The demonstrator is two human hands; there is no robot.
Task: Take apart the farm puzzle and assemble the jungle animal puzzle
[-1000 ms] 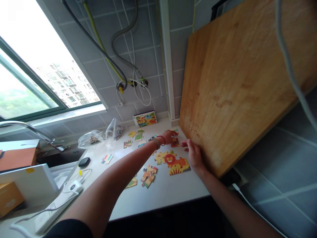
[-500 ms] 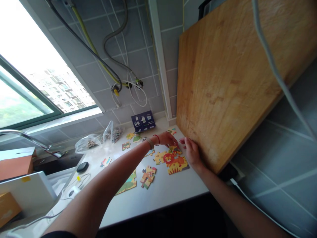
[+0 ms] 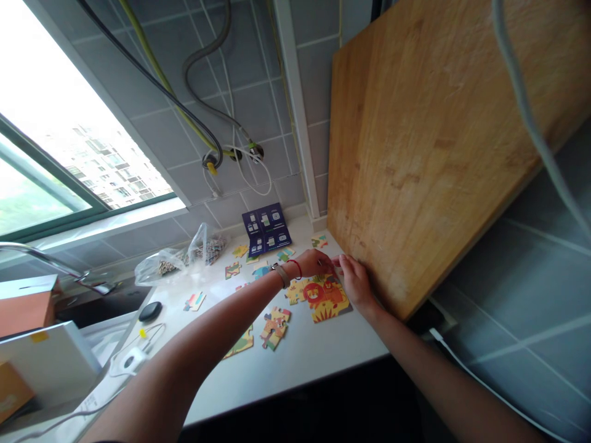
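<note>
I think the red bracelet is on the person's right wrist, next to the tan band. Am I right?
Not quite! In the head view, the red bracelet is on the left wrist, not the right one. It is next to the tan band, just as you said.

Bare left forearm (image 3: 207, 320) — the left hand (image 3: 315, 263) has a beige strap (image 3: 280, 275) at its wrist, with a thin red cord bracelet (image 3: 296, 268) just beside it

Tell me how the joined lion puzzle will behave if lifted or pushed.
The lion puzzle looks like thin, stiff card, so probably light and unlikely to roll. Its pieces seem only slotted together, so lifting it may well separate them.
</note>
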